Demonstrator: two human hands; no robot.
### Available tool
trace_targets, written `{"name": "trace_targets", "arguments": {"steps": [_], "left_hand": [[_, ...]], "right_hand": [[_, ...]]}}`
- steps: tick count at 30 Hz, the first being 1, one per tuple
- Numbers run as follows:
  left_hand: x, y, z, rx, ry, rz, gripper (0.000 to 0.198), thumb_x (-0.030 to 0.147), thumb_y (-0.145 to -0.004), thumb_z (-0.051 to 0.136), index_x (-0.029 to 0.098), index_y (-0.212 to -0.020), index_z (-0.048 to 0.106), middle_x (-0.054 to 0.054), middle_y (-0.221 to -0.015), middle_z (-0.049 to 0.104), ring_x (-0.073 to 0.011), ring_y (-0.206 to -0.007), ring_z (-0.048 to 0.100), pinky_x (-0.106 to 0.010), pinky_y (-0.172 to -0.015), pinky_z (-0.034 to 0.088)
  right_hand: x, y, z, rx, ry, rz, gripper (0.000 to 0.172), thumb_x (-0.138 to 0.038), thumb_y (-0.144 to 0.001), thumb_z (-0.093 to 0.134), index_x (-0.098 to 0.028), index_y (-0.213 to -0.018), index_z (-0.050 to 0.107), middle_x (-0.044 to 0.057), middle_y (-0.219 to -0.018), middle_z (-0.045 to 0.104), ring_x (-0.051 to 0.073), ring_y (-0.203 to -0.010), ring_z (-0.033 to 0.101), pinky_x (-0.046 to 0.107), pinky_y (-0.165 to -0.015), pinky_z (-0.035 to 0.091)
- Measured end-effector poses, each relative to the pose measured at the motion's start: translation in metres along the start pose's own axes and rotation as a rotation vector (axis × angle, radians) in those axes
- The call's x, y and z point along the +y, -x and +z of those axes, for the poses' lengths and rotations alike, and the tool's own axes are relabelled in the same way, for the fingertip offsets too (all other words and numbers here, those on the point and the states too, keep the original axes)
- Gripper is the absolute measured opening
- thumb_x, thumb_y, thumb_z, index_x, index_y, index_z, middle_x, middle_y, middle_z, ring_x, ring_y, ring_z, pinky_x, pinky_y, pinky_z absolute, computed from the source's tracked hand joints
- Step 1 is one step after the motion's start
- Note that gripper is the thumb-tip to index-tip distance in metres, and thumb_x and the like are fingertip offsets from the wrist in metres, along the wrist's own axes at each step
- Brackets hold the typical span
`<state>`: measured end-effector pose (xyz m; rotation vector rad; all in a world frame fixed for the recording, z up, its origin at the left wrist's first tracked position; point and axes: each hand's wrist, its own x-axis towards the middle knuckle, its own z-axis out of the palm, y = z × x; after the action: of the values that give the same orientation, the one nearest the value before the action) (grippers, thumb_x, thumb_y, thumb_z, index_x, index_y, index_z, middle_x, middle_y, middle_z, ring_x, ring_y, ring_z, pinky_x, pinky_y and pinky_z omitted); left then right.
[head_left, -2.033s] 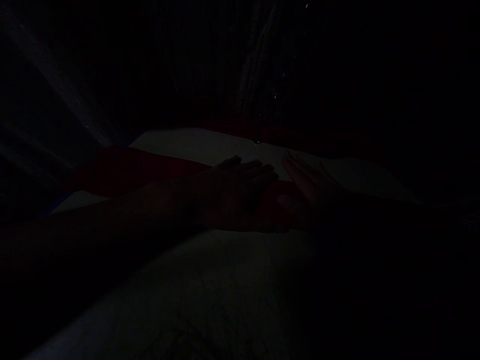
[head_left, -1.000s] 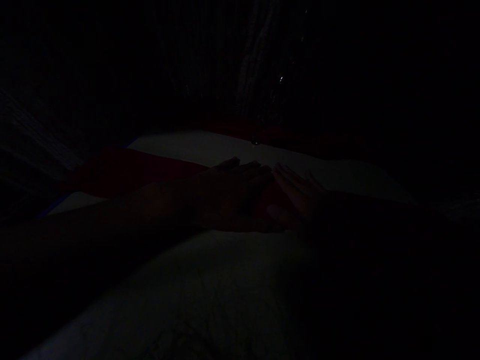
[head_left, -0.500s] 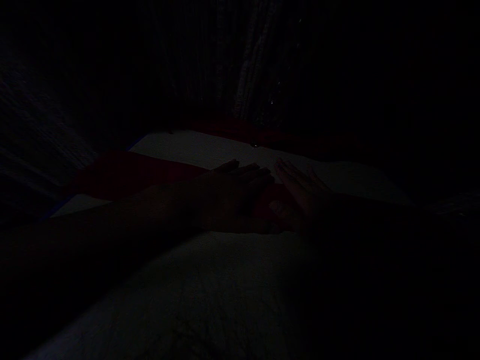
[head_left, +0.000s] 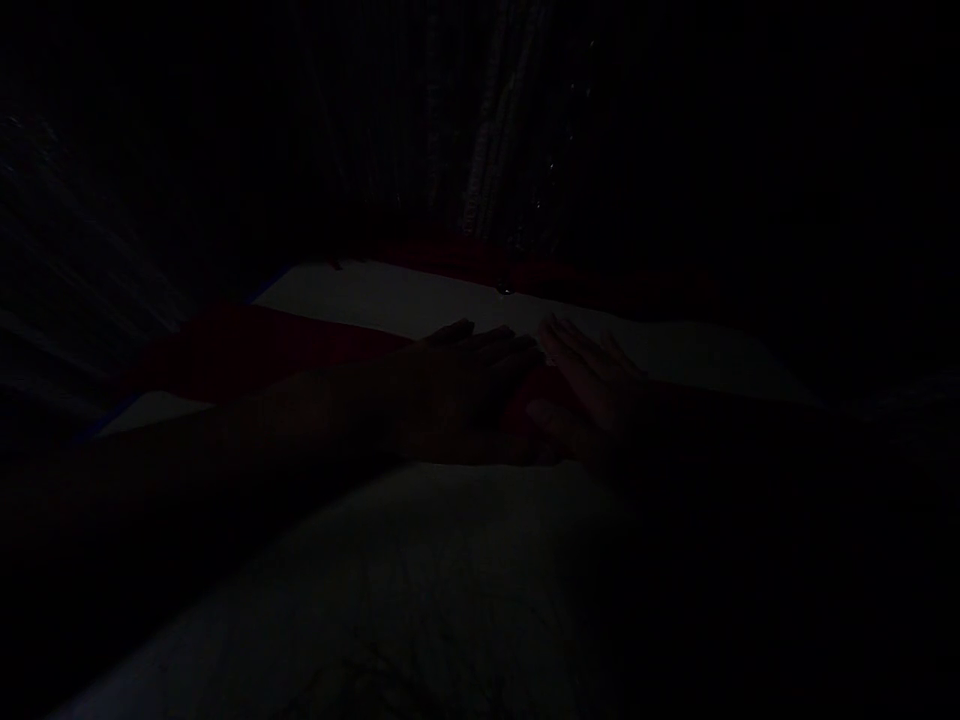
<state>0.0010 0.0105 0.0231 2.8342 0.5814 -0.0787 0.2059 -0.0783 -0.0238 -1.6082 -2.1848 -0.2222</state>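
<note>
The scene is very dark. My left hand (head_left: 465, 385) lies flat, fingers stretched out, on a dark red band of cloth (head_left: 262, 345) that runs across a pale fabric surface (head_left: 450, 580). My right hand (head_left: 592, 385) rests beside it, palm down with fingers spread, its thumb close to the left hand's fingertips. Both hands press on the red cloth and hold nothing that I can see.
A second red strip (head_left: 585, 280) runs along the far edge of the pale surface. Behind it hangs dim pleated or striped material (head_left: 487, 150). A small shiny spot (head_left: 506, 289) sits at the far edge. Everything else is in darkness.
My right hand has slid a little to the left, closing the gap to my left hand. The left hand has stayed in place.
</note>
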Motion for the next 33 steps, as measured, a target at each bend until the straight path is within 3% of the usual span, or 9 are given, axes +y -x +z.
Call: {"name": "trace_targets", "arguments": {"steps": [11,16,19,23,26,29,33], "left_hand": [[0.0015,-0.0001,-0.0031,-0.020,-0.013,-0.023,0.106,0.085,-0.094,0.036,0.014,-0.169,0.014,-0.014,-0.174,0.010,-0.0299,-0.163,0.011,-0.055,-0.133,0.007],[0.0022,-0.0007,-0.0045,-0.035,-0.011,-0.024,0.106,0.083,-0.094,0.037,0.013,-0.169,0.011,-0.014,-0.175,0.010,-0.0293,-0.164,0.010,-0.055,-0.133,0.006],[0.0031,0.0002,-0.0059,-0.042,0.001,-0.017,0.103,0.082,-0.095,0.037,0.013,-0.169,0.015,-0.014,-0.175,0.011,-0.0285,-0.164,0.010,-0.054,-0.133,0.006],[0.0029,0.0005,-0.0057,-0.032,0.003,-0.019,0.103,0.083,-0.095,0.036,0.015,-0.169,0.014,-0.014,-0.175,0.010,-0.0288,-0.164,0.010,-0.054,-0.133,0.005],[0.0021,0.0000,-0.0046,-0.036,-0.017,-0.024,0.105,0.084,-0.094,0.036,0.014,-0.169,0.017,-0.014,-0.175,0.011,-0.0292,-0.164,0.010,-0.054,-0.133,0.006],[0.0011,-0.0006,-0.0031,-0.029,-0.022,-0.016,0.105,0.084,-0.094,0.036,0.014,-0.169,0.016,-0.014,-0.175,0.010,-0.0291,-0.164,0.010,-0.053,-0.133,0.006],[0.0002,-0.0016,-0.0007,-0.016,-0.044,-0.023,0.105,0.085,-0.094,0.034,0.014,-0.169,0.018,-0.015,-0.174,0.013,-0.0301,-0.163,0.012,-0.055,-0.133,0.008]], "right_hand": [[0.0027,-0.0030,-0.0037,-0.081,-0.026,0.016,0.080,-0.060,-0.106,0.026,-0.003,-0.160,0.038,0.014,-0.165,0.034,0.028,-0.156,0.034,0.061,-0.131,0.022],[0.0010,-0.0044,-0.0059,-0.048,-0.002,0.008,0.079,-0.060,-0.106,0.024,-0.003,-0.158,0.042,0.014,-0.163,0.038,0.028,-0.154,0.037,0.061,-0.131,0.024],[-0.0007,-0.0054,-0.0060,0.008,0.009,-0.016,0.076,-0.058,-0.107,0.023,-0.006,-0.161,0.038,0.012,-0.166,0.033,0.026,-0.157,0.032,0.059,-0.131,0.024],[-0.0002,-0.0039,-0.0044,-0.020,0.017,-0.002,0.079,-0.060,-0.107,0.025,-0.003,-0.157,0.043,0.017,-0.162,0.039,0.028,-0.154,0.038,0.060,-0.130,0.025],[0.0027,-0.0026,-0.0046,-0.049,0.009,-0.015,0.080,-0.061,-0.107,0.026,-0.003,-0.162,0.035,0.015,-0.165,0.032,0.028,-0.156,0.033,0.061,-0.131,0.023],[0.0067,-0.0028,-0.0053,-0.079,0.012,-0.017,0.081,-0.062,-0.107,0.026,-0.002,-0.160,0.038,0.015,-0.164,0.034,0.029,-0.156,0.034,0.062,-0.131,0.022],[0.0076,-0.0041,-0.0044,-0.083,0.000,-0.017,0.076,-0.056,-0.106,0.031,-0.008,-0.165,0.030,0.013,-0.167,0.029,0.028,-0.158,0.030,0.062,-0.130,0.023]]}}
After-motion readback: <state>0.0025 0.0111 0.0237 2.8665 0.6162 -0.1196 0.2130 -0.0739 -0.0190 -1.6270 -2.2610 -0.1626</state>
